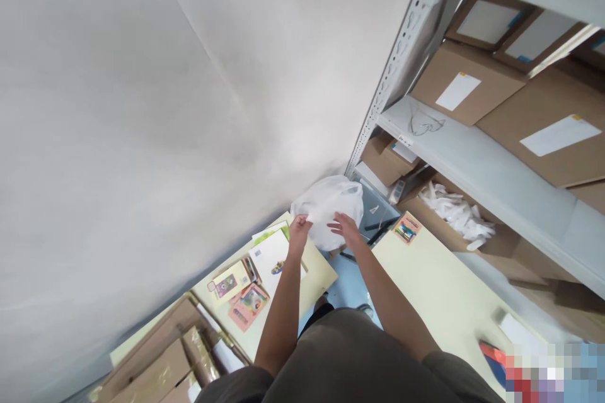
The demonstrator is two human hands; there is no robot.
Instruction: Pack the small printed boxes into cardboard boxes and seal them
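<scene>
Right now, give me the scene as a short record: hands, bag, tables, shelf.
left hand: pinching the white plastic bag
right hand: open at the bag, contact unclear
left table: white printed sheet, pink printed card, cardboard
right table: small printed card near its far end
shelf: cardboard boxes

A storeroom, by its metal shelving (501,170), cardboard boxes (494,85) and pale tabletops (435,277).

Room above floor (347,289) between pale tables (322,274) — plastic bag (325,208) ahead, wall (189,126) left, shelving (501,160) right.
</scene>
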